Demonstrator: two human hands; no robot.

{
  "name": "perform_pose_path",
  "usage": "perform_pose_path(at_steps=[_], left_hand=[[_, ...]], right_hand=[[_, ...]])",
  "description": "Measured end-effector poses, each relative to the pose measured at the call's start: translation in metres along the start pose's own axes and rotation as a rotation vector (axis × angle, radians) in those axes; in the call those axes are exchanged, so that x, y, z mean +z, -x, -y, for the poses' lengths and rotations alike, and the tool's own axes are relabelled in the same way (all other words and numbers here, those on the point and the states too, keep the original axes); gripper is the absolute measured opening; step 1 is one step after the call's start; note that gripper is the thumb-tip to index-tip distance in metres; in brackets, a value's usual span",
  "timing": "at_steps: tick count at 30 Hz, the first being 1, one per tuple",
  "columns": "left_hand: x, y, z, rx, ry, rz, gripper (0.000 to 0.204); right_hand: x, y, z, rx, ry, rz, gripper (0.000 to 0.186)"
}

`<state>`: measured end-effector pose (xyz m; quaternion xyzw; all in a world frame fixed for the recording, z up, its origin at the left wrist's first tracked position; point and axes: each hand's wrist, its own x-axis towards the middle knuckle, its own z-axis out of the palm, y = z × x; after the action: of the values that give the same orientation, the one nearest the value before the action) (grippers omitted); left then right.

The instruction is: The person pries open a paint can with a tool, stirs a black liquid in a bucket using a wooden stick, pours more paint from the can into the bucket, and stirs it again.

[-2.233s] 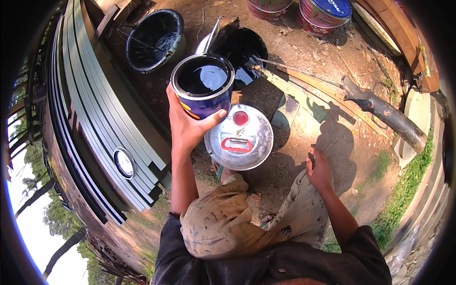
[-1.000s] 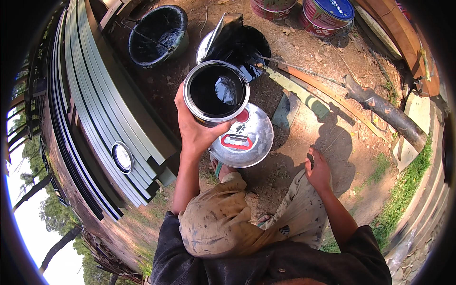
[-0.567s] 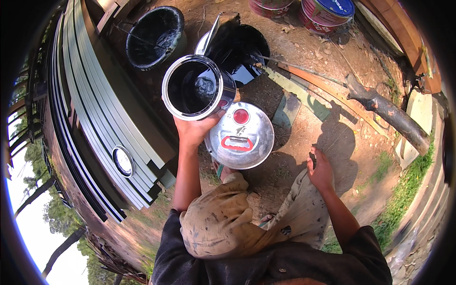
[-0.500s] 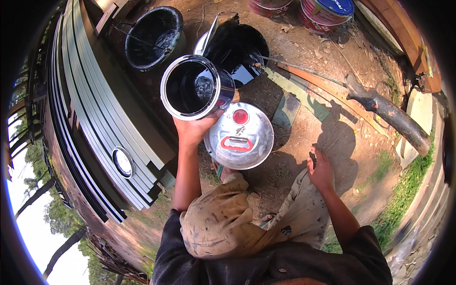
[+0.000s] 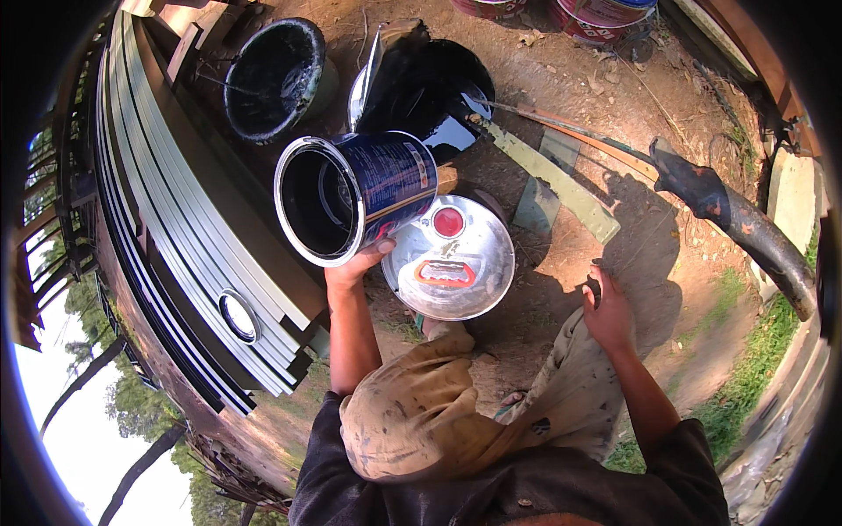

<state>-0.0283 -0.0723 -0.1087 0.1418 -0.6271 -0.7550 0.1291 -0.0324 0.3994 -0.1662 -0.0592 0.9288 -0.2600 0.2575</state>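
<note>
My left hand [image 5: 358, 263] is closed round the lower side of a dark blue paint can [image 5: 395, 180]. The can is tipped on its side, its silver-rimmed mouth turned toward the left, and its inside is coated dark. Just right of that hand stands a round metal drum [image 5: 481, 294] with a red cap and a red carry handle on top. Beyond the can sits a wide container of glossy black paint [image 5: 452, 136]. My right hand [image 5: 609, 311] hangs by my right knee, fingers apart, holding nothing.
A black bucket [image 5: 244, 110] stands at the far left. Long metal profiles [image 5: 167, 175] run down the left side, a round silver lid [image 5: 239, 316] lying on them. Sticks and a flat strip [image 5: 553, 180] reach from the paint toward a dark log [image 5: 745, 223]. Red pails [image 5: 596, 22] stand behind.
My left hand has tilted the can from nearly mouth-up onto its side and moved it a little left and nearer me. My right hand has shifted slightly, still empty.
</note>
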Motion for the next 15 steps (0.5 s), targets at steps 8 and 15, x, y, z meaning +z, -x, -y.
perform_pose_path(at_steps=[8,15], left_hand=[[0.002,0.001,0.006,-0.035,-0.043,-0.025,0.093],[0.000,0.014,0.010,-0.070,-0.232,-0.077,0.103]], right_hand=[[-0.010,-0.004,0.007,-0.026,-0.013,-0.004,0.046],[-0.056,-0.040,0.084,-0.132,-0.612,-0.373,0.062]])
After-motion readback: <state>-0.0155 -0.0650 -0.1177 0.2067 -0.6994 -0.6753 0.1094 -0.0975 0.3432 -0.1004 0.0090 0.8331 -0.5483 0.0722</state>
